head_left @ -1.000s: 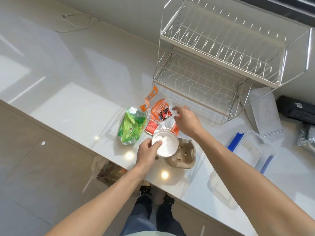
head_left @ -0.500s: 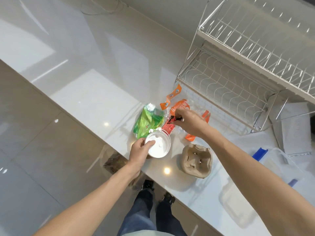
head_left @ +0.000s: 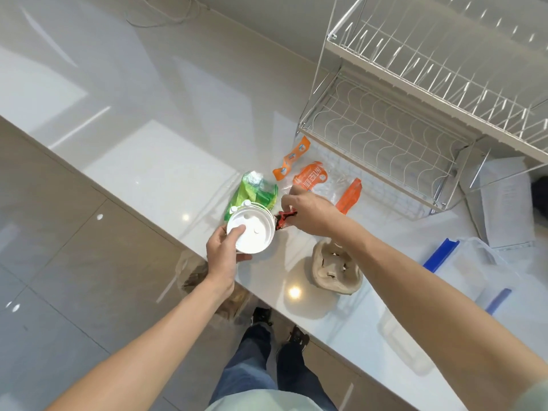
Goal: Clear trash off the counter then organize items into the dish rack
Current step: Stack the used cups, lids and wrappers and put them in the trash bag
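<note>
White plastic lid (head_left: 252, 231) gripped in left hand (head_left: 222, 256) at frame centre; right hand (head_left: 308, 213) fingers pinch red wrapper (head_left: 283, 218) on bench (head_left: 166, 173). Best: gather green bag (head_left: 252, 192), orange wrappers (head_left: 311, 178) together, avoid dropping.

- A thin white cable (head_left: 166, 17) lies looped at the far edge of the surface, against the wall.
- A sheet of white printed paper (head_left: 508, 203) lies flat to the right, partly beneath a clear stand.
- A dark object (head_left: 540, 194) shows at the right border, too cut off to identify.
- The floor (head_left: 59, 262) is glossy beige tile with bright ceiling-light reflections.
- Blue jeans (head_left: 252, 360) and dark shoes (head_left: 298, 336) appear below, standing on that floor.
</note>
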